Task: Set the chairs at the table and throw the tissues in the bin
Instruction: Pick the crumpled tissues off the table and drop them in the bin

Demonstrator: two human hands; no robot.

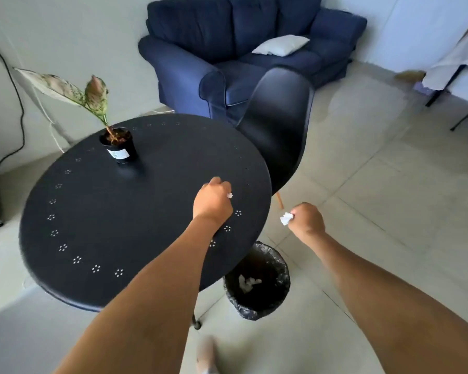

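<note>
My left hand [213,199] is closed over the right part of the round black table [92,211], with a bit of white tissue [229,195] showing at its fingers. My right hand [307,220] hangs past the table's edge, above the floor, fingers pinched on a crumpled white tissue [286,218]. Below, between my arms, stands a black-lined bin [278,292] beside the table, with white tissues [247,282] inside. A black shell chair [278,125] with wooden legs stands at the table's far right side, its seat partly under the top.
A potted plant [119,147] stands on the table's far part. A blue armchair [227,58] with a white cushion is behind the chair. A cable runs down the left wall. A cloth-covered stand [457,66] is at the far right. Tiled floor stretches to the right.
</note>
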